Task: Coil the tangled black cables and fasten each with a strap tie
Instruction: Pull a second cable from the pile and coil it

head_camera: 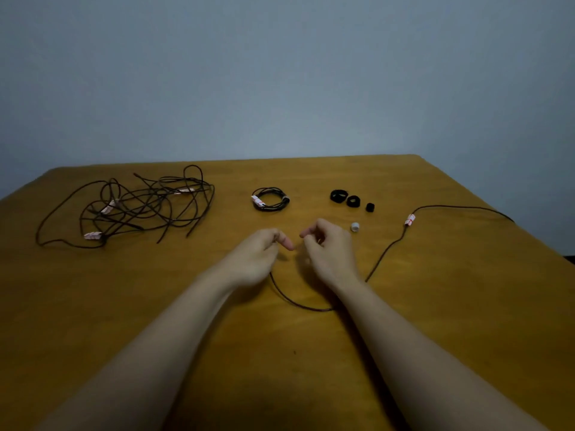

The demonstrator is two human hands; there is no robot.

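Far left on the brown wooden table (435, 306): a loose tangle of thin black cables (130, 206), strands crossing one another, with several small white-and-red paper tags (92, 235) showing among them. Further right, toward the far middle: one black cable already wound into a small round coil (270, 199), flat on the wood, with a white-and-red tag on its left side and a dark band at its right side. Nearer, in the middle: left hand (258, 259) raised just above the table, fingers curled in, thumb tip pointing right; cannot tell whether anything sits in the grip. Just beside it, right hand (326, 250), fingers likewise curled, thumb and forefinger pinched toward the left hand; held item too small to make out. Under both wrists: a single loose black cable (385, 250), curving in an arc near the forearms, then running right and far past its own white-and-red tag to the right table edge. Far of the right hand: three black strap ties rolled into rings (353, 201), in a row, large to small. Just right of the right hand: a small white cap-like object (355, 227).
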